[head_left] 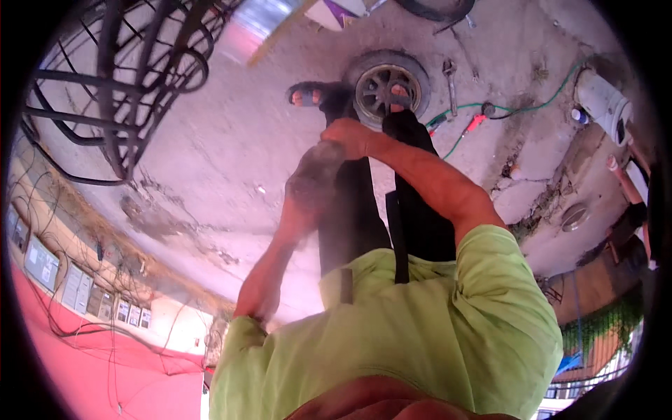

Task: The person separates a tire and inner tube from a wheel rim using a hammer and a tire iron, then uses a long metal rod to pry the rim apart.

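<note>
My right hand is closed at the upper end of a hazy dark patch in front of my dark trousers; what its fingers hold is unclear. My left hand lies within that patch, smeared or obscured, so its fingers cannot be made out. Below my hands, a tyre on a spoked wheel lies on the concrete ground, with my sandalled right foot over it and my left foot beside it.
Black tubular metalwork fills the upper left. A wrench, a green hose, a red-handled tool and a white container lie to the right. Meter boxes with loose wires line the pink wall.
</note>
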`<state>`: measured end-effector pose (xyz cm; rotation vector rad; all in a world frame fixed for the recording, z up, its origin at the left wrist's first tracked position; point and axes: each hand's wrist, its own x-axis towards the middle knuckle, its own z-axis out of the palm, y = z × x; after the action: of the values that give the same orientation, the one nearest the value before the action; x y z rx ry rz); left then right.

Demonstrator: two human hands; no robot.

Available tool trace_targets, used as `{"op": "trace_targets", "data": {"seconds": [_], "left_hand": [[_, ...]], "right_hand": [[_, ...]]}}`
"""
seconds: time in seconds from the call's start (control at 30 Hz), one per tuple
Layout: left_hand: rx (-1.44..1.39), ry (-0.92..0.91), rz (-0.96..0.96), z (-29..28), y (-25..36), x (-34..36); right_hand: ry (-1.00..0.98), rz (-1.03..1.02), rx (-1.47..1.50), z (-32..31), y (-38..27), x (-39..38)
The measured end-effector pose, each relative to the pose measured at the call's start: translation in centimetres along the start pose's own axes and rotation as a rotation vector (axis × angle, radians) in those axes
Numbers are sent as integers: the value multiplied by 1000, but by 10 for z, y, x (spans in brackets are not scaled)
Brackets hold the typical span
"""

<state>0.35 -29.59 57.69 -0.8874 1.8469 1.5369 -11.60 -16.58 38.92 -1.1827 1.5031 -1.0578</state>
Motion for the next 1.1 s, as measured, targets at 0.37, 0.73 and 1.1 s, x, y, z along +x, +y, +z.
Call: {"op": "trace_targets", "data": {"seconds": [0.37,0.73,1.1], "left_hand": [[303,133,79,-34,60,-83],[-307,15,-394,-9,9,-31],[624,72,252,5,48,-10]], "right_hand": [[98,25,153,-1,-1,-15],[121,-105,100,-4,26,-44],[182,11,219,2,29,-19]]}}
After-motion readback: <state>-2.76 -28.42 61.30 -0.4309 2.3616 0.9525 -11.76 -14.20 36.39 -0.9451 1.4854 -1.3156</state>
